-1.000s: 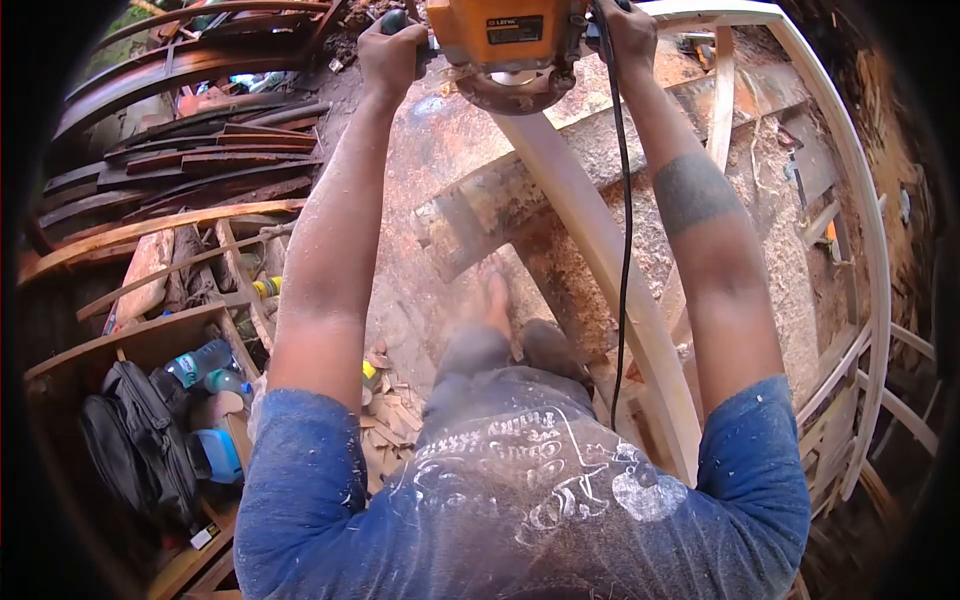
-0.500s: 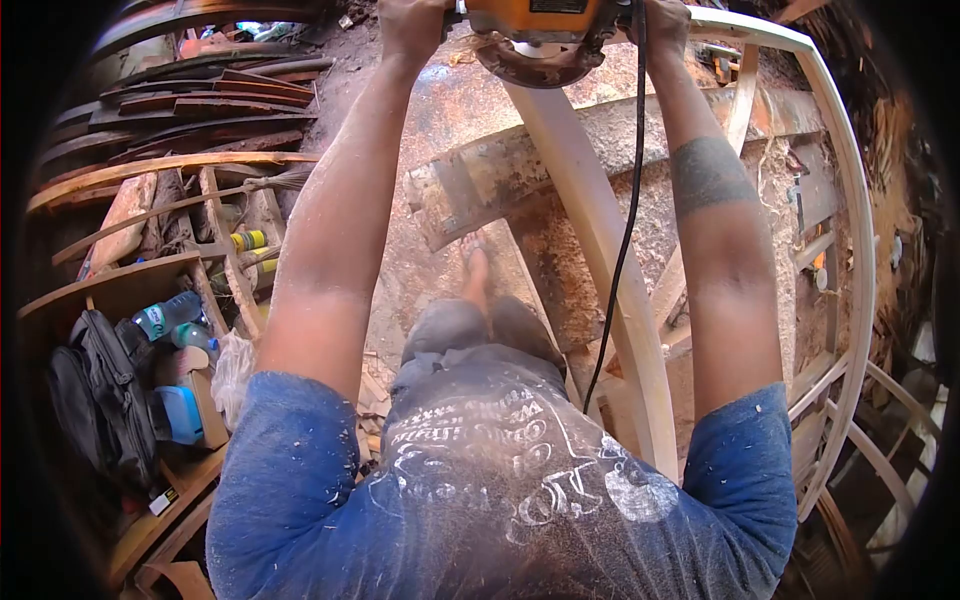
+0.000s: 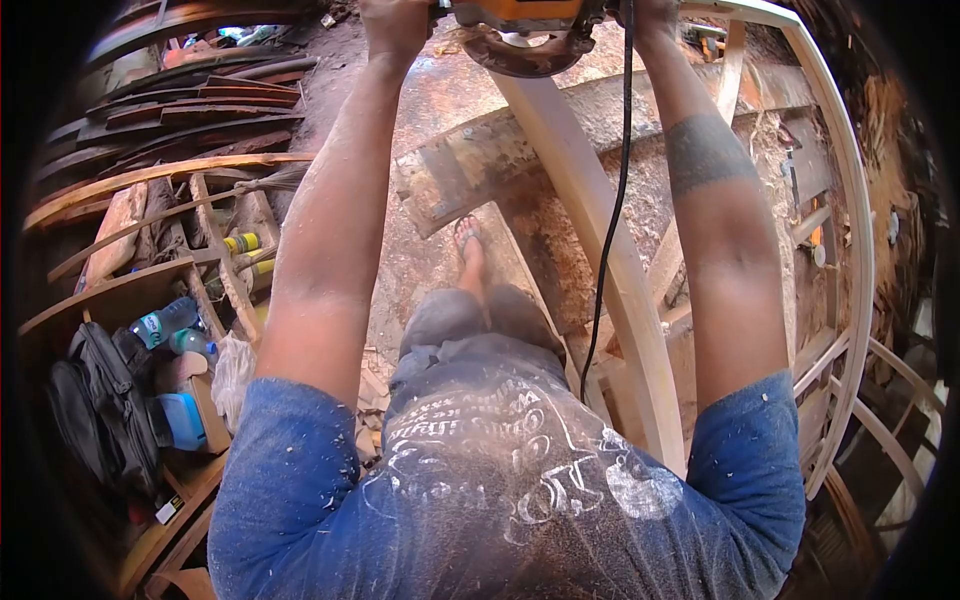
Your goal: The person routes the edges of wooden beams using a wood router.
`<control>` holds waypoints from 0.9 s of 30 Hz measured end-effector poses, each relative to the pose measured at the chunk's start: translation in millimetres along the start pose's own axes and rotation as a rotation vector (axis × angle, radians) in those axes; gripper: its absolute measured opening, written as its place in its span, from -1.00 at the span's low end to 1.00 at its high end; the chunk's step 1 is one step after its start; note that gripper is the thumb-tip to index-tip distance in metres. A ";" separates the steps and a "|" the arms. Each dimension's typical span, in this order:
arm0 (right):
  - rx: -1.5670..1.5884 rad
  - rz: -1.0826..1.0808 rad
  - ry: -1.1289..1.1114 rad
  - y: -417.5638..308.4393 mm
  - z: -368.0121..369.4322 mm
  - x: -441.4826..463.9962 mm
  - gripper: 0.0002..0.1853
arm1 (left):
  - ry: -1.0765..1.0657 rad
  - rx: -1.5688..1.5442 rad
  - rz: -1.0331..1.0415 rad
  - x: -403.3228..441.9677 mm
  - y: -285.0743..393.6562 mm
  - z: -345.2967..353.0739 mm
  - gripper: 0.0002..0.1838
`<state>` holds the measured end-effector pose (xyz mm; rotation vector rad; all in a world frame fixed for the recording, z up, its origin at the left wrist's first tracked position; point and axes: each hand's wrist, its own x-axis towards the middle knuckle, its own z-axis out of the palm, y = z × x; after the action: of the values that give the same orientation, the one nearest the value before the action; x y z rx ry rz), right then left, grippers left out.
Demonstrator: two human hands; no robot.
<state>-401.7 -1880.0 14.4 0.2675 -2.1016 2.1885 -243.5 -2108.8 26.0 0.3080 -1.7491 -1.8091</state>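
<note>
At the top of the view, an orange and black router (image 3: 520, 12) with a rounded dark base sits on a long curved wooden beam (image 3: 590, 190). My left hand (image 3: 397, 28) is closed around its left side handle, and my right hand (image 3: 652, 18) around the right one. Both hands are partly cut off by the frame's top edge. A black power cord (image 3: 618, 200) hangs from the router beside my right forearm and runs down along the beam. The underside of the router's base, where it meets the wood, is hard to make out.
Stacked dark boards (image 3: 190, 110) and a wooden frame lie to the left, with bottles (image 3: 165, 322), a black backpack (image 3: 105, 400) and a blue container (image 3: 182, 420). A wide curved plank (image 3: 470, 170) crosses under the beam. A large curved wooden frame (image 3: 855, 230) stands right.
The router and both hands sit slightly higher and further left in view. The beam and surroundings have shifted a little too, as the camera moved. Both hands keep their hold.
</note>
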 end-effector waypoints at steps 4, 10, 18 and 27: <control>0.122 0.030 -0.067 -0.9 -9.7 -2.7 -0.96 | -0.023 -0.005 0.033 -6.9 -1.6 -1.4 -0.81; 0.277 0.004 -0.118 -0.8 -25.3 -15.1 -0.92 | -0.001 -0.026 0.025 -30.6 7.2 7.5 -0.84; 0.401 -0.005 -0.095 1.9 -59.2 -43.9 -0.87 | -0.043 0.032 0.063 -71.3 18.8 18.4 -0.89; 0.214 0.005 -0.002 -32.7 -113.0 -119.3 -0.88 | -0.038 0.032 0.091 -137.1 24.6 38.3 -0.89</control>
<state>-285.3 -1759.6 19.6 0.2807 -1.8706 2.4192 -149.4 -1999.3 21.6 0.2049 -1.7905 -1.7341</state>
